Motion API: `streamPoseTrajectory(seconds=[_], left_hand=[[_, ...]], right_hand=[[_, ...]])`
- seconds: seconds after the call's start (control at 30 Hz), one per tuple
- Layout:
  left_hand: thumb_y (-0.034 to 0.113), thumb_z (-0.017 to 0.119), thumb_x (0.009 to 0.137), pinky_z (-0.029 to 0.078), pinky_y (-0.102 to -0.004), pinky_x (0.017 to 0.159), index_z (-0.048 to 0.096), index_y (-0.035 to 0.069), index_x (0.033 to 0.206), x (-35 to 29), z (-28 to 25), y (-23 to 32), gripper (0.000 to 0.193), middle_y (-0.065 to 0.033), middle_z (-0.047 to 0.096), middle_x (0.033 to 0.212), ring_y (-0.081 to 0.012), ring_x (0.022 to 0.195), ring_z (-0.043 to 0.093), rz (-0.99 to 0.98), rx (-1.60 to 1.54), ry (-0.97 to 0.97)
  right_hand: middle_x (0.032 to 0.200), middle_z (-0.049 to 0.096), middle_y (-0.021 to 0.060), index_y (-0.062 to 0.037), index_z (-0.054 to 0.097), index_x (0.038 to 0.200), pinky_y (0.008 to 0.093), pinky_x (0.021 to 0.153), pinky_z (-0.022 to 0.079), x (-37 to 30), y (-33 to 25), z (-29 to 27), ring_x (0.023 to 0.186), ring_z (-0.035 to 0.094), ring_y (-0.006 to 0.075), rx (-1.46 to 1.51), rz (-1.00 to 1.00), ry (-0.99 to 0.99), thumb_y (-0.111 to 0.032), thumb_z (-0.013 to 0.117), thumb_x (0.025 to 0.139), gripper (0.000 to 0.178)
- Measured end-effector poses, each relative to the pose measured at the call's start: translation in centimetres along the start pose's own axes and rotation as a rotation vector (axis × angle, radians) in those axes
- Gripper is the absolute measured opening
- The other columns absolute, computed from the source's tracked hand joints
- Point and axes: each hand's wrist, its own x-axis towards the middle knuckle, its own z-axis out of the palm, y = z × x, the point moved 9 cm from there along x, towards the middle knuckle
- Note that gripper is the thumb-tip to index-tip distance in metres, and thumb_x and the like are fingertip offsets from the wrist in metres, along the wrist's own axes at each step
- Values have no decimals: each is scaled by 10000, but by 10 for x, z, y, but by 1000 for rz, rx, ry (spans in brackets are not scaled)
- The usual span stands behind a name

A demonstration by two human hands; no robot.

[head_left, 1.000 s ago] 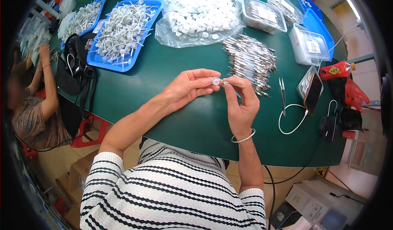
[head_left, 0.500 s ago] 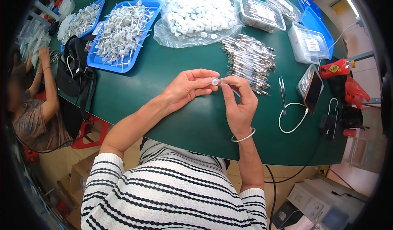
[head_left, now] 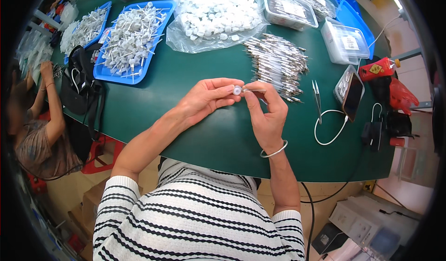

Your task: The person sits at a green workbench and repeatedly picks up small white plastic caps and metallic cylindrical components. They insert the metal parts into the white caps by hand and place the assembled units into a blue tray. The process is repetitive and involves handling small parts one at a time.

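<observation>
Between the thumb and fingers of my left hand (head_left: 206, 98) is a small white plastic cap (head_left: 237, 90), its round end showing. My right hand (head_left: 268, 117) pinches a thin metal piece (head_left: 254, 91), whose tip meets the cap or comes close to it; its exact kind is partly hidden by my fingers. Both hands are held close together above the green table (head_left: 223, 138). Just beyond my right hand lies a pile of slim metal-and-white rods (head_left: 278, 66). A clear bag of loose white caps (head_left: 218, 17) lies at the far middle.
A blue tray (head_left: 96, 70) heaped with white-capped rods stands left. Tweezers (head_left: 317, 100), a white cable (head_left: 332, 142) and a phone (head_left: 354, 97) on a clear box lie right. Clear boxes (head_left: 290, 11) stand at the back. A co-worker's arm (head_left: 53, 103) shows far left.
The whole view has shifted slightly, so things appear further left and up. My hands keep nearly the same hold; the cap's round end now faces up a little more.
</observation>
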Motion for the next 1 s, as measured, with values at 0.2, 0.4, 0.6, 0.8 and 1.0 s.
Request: streamPoseTrajectory(seconds=[0.2, 0.4, 0.6, 0.8, 1.0], left_hand=[[116, 598, 904, 537, -219, 795, 604, -24, 1139, -1, 0, -1, 274, -95, 657, 984, -135, 884, 644, -1, 7, 4], [118, 592, 909, 539, -215, 799, 601, -26, 1144, 1, -1, -3, 276, -96, 656, 991, -135, 890, 644, -5, 3, -6], [125, 591, 910, 537, -215, 803, 602, -25, 1141, 0, 1, -1, 276, -97, 656, 993, -130, 900, 639, -5, 18, 5], [132, 589, 913, 531, -221, 810, 614, -13, 1131, 0, 1, -3, 264, -92, 657, 986, -116, 897, 631, -7, 52, 0], [134, 593, 910, 529, -218, 809, 620, -8, 1125, 0, 0, -4, 259, -86, 660, 977, -113, 897, 629, -18, 53, -2]], right_hand=[[836, 631, 87, -9, 623, 916, 277, 643, 498, 0, -2, 0, 711, 631, 188, -22, -19, -6, 7, 641, 815, 105], [830, 631, 90, -3, 622, 908, 281, 636, 501, 2, -4, 1, 706, 633, 191, -38, -37, -15, 8, 646, 809, 102], [878, 641, 75, 13, 631, 933, 251, 730, 501, 2, -2, -1, 783, 624, 141, -39, 28, -68, -5, 627, 844, 91], [885, 641, 74, 13, 630, 935, 252, 732, 499, 4, -3, -1, 786, 625, 143, -57, 24, -106, -3, 614, 851, 87], [888, 640, 78, 16, 628, 932, 257, 719, 495, 4, -2, -1, 781, 620, 148, -91, 15, -141, 12, 608, 844, 91]])
